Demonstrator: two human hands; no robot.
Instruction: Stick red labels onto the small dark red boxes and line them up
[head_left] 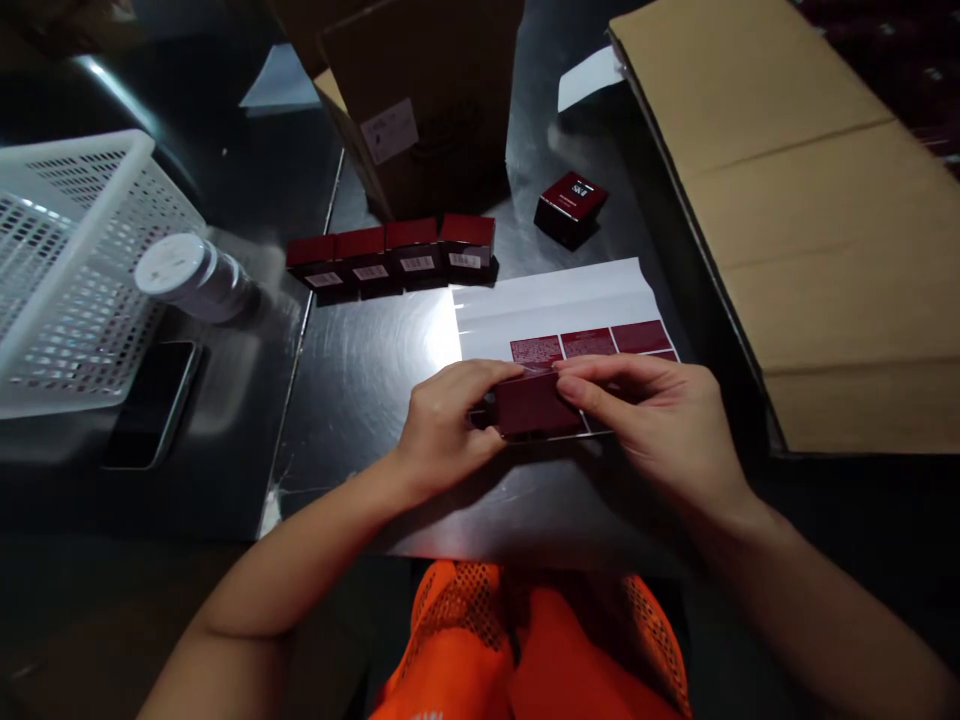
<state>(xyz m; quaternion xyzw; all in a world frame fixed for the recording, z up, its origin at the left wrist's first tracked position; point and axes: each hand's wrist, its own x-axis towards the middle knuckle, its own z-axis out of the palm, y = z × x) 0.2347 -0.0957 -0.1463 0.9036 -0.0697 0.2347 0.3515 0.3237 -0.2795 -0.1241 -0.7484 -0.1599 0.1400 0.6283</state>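
My left hand [447, 420] and my right hand [652, 415] together hold a small dark red box [534, 405] just above a white sticker sheet [555, 300] that carries dark red labels [589, 343]. Left fingers grip the box's left end, right fingers press along its top and right side. Beyond the sheet, a row of several matching red boxes [391, 255] lies with barcode labels facing me. One more red box [571, 205] sits alone, farther right, with its printed top up.
A white perforated basket [67, 260] stands at the left, with a white-capped jar [191, 275] and a dark phone [154, 400] beside it. A brown carton [420, 95] stands at the back. Flat cardboard [810, 200] covers the right side. Orange mesh fabric [525, 640] lies in my lap.
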